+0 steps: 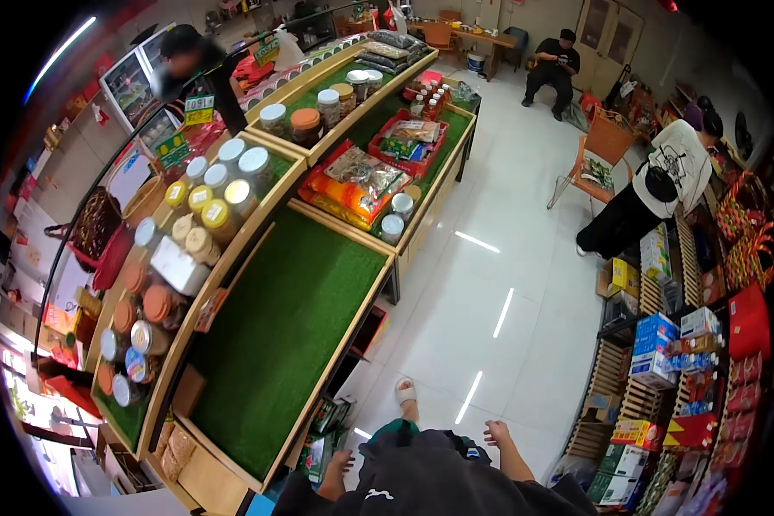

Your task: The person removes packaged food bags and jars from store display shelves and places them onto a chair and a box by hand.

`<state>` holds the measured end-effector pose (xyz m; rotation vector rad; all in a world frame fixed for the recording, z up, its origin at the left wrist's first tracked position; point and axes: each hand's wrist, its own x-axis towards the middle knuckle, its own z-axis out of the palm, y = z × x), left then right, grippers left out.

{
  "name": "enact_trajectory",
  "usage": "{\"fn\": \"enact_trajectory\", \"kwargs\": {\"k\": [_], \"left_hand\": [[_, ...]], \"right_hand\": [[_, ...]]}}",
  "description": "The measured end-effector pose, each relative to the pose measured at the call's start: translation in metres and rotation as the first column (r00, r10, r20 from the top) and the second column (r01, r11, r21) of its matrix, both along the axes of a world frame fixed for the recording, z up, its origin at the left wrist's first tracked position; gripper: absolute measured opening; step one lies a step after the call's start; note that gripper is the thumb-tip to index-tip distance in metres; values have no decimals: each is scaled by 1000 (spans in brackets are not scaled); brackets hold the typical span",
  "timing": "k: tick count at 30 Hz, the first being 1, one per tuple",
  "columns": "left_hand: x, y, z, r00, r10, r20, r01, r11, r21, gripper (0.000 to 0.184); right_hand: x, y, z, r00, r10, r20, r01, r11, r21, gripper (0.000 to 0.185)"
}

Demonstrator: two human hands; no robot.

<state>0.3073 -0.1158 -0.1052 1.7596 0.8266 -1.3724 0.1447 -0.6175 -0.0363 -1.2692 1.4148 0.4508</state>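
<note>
On my feed both hands are empty, fingers loosely bent and partly open: the left hand [341, 463] just right of the green surface [288, 344], the right hand [496, 433] farther right. That surface lies ahead-left of both, long axis slanting away rightward; beyond its far end sit orange packets [340, 191].

green turf [292, 335], white floor [482, 292], dark shirt [443, 473] with white mark [379, 494]

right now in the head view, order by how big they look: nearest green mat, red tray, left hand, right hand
1. Nearest green mat
2. Red tray
3. Left hand and right hand: too alike to rank
</note>
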Motion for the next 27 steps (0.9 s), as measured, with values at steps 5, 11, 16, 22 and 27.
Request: {"fn": "enact_trajectory", "kwargs": {"k": [5, 11, 16, 22, 27], "left_hand": [[127, -95, 31, 937, -102, 334, 155, 979, -134, 39], [253, -215, 53, 807, -3, 591, 231, 922, -311, 38], [318, -302, 102, 858, -57, 510, 198, 953, -228, 37], [389, -421, 137, 917, 59, 395, 45, 967, -251, 35], [464, -511, 126, 857, 118, 501, 117, 903, -413, 32]], "right_hand": [[43, -37, 7, 986, -164, -16, 163, 985, -64, 47], [99, -71, 0, 975, -141, -170, 153, 987, 54, 49], [156, -135, -20, 976, -68, -205, 99, 984, 145, 47], [281, -269, -41, 990, -141, 6, 140, 990, 15, 40], [411, -364, 33, 945, -126, 303, 162, 982, -96, 43]]}}
